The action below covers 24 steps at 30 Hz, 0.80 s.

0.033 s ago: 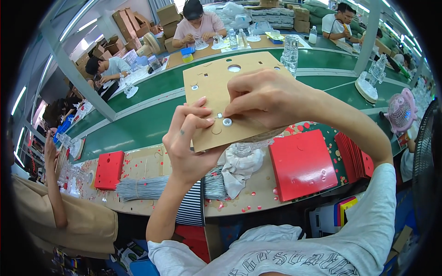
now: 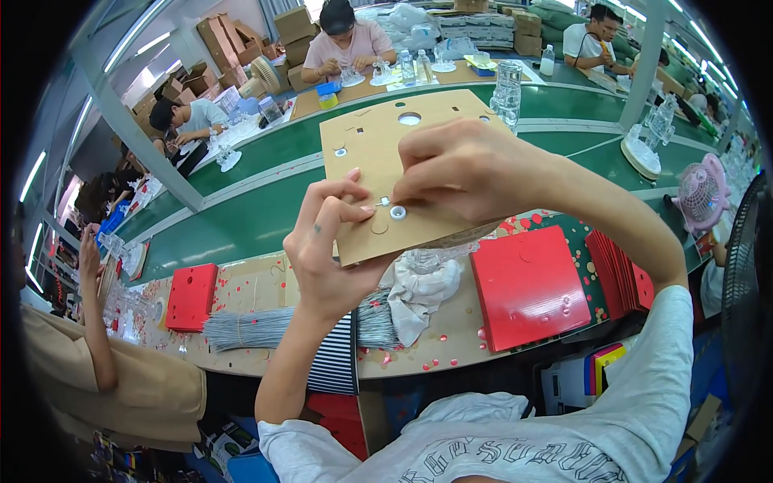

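The left hand (image 2: 318, 233) grips one brown cardboard panel (image 2: 370, 153) by its near-left edge, fingers over the face. The right hand (image 2: 463, 169) has its fingers curled against that face; I cannot tell whether they pinch anything. One small white block (image 2: 385, 201) sits beside the right fingertips, one white ring (image 2: 398, 213) just below them, and a second white ring (image 2: 341, 152) above the left fingers. Beneath the grip lies one white cloth (image 2: 427, 298); left of it, one grey wire bundle (image 2: 250, 328). Three groups of red panels (image 2: 527, 290) flank the grip: one left, two right.
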Each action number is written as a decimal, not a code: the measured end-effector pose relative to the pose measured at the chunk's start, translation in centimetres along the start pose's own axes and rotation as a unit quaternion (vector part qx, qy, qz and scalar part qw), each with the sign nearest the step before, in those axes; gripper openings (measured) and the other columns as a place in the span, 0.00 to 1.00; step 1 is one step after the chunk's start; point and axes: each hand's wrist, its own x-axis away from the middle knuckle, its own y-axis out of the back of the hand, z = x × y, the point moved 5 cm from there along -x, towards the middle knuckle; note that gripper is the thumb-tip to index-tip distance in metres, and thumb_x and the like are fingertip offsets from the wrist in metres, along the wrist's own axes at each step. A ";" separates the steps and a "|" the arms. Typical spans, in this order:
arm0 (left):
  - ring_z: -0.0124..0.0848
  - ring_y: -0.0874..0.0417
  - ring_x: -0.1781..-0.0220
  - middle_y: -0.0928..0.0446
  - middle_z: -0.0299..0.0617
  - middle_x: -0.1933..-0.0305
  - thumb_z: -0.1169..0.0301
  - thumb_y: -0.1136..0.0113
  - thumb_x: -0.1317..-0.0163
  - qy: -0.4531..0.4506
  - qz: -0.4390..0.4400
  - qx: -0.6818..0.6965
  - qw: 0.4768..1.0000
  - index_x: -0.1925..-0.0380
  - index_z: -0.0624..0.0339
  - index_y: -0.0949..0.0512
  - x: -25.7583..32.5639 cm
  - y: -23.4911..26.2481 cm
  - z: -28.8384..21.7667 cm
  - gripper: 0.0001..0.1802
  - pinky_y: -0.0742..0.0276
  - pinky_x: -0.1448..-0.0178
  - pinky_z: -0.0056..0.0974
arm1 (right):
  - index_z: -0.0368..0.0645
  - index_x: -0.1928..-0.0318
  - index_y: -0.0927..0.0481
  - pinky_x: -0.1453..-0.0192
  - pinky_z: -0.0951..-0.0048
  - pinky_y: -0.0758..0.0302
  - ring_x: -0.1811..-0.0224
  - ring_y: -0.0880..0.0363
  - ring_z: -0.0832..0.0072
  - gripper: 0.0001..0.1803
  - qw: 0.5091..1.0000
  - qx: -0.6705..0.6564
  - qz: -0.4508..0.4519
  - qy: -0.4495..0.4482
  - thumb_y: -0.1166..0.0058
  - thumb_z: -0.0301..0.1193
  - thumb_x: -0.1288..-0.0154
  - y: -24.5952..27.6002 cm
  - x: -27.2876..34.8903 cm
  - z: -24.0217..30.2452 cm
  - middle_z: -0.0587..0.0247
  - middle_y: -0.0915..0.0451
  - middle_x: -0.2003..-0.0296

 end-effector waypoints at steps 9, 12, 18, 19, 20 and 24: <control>0.49 0.18 0.46 0.27 0.58 0.42 0.70 0.19 0.65 -0.011 -0.021 0.021 0.999 0.63 0.63 0.28 -0.1 -0.7 -0.3 0.30 0.16 0.47 0.44 | 0.40 0.69 0.14 0.70 0.70 0.27 0.72 0.22 0.68 0.06 0.994 -0.088 -0.013 -0.058 0.36 0.19 0.50 0.6 1.7 -1.4 0.63 0.23 0.74; 0.47 0.19 0.44 0.30 0.61 0.39 0.68 0.18 0.65 0.001 -0.030 0.056 0.998 0.50 0.62 0.33 -0.6 -1.0 -0.3 0.41 0.17 0.44 0.44 | 0.43 0.69 0.14 0.70 0.67 0.27 0.71 0.22 0.66 0.05 0.998 -0.053 -0.030 -0.032 0.36 0.21 0.50 0.0 1.0 -0.9 0.63 0.23 0.75; 0.42 0.25 0.38 0.40 0.51 0.32 0.68 0.16 0.66 0.054 -0.006 0.037 0.998 0.33 0.63 0.45 -0.5 -0.3 0.1 0.60 0.22 0.36 0.45 | 0.44 0.70 0.14 0.69 0.67 0.25 0.72 0.21 0.65 0.04 0.997 -0.057 -0.050 -0.023 0.36 0.23 0.48 -0.1 0.4 -0.9 0.64 0.22 0.74; 0.42 0.24 0.38 0.40 0.51 0.32 0.68 0.16 0.67 0.049 -0.003 0.033 0.998 0.33 0.63 0.45 -0.5 -0.2 -0.1 0.60 0.22 0.36 0.45 | 0.44 0.70 0.14 0.68 0.67 0.25 0.72 0.21 0.65 0.04 0.996 -0.056 -0.058 -0.033 0.36 0.23 0.48 0.1 0.9 -1.1 0.63 0.21 0.74; 0.42 0.24 0.39 0.40 0.51 0.31 0.67 0.15 0.67 0.043 0.001 0.032 0.999 0.33 0.63 0.45 -0.5 -0.4 -0.1 0.61 0.22 0.37 0.45 | 0.43 0.70 0.14 0.68 0.67 0.24 0.72 0.21 0.65 0.04 0.995 -0.054 -0.068 -0.046 0.36 0.23 0.48 0.4 1.5 -1.3 0.63 0.21 0.73; 0.41 0.23 0.40 0.41 0.51 0.31 0.67 0.15 0.67 0.057 -0.001 0.054 0.997 0.33 0.63 0.45 -0.4 -0.9 -0.1 0.61 0.22 0.37 0.44 | 0.42 0.70 0.15 0.67 0.67 0.24 0.70 0.20 0.65 0.05 0.998 -0.008 -0.065 -0.016 0.35 0.23 0.50 0.0 1.9 -1.2 0.63 0.21 0.73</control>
